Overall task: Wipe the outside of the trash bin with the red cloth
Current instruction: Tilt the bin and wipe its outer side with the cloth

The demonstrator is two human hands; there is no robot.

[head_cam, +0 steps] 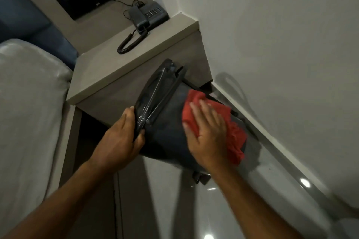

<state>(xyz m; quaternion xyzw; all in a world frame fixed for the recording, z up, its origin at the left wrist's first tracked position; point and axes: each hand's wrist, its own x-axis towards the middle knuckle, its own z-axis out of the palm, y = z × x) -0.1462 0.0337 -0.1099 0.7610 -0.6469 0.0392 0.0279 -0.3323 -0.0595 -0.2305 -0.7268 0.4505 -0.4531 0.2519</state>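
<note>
Head: right hand [207,132] presses red cloth [236,136] on bin [167,134].

Two bare forearms are seen, and no sleeve is worn on either up to the frame's lower edge. The left hand [118,137] and the right hand [208,132] are uncovered: no glove, ring, watch or wristband is seen. The fingernails are kept short. The right hand's fingers [196,108] are blurred.

bin [165,122] before nightstand [116,68] | phone [149,15] on nightstand | bed [29,93] left | wall [272,44] right
</note>
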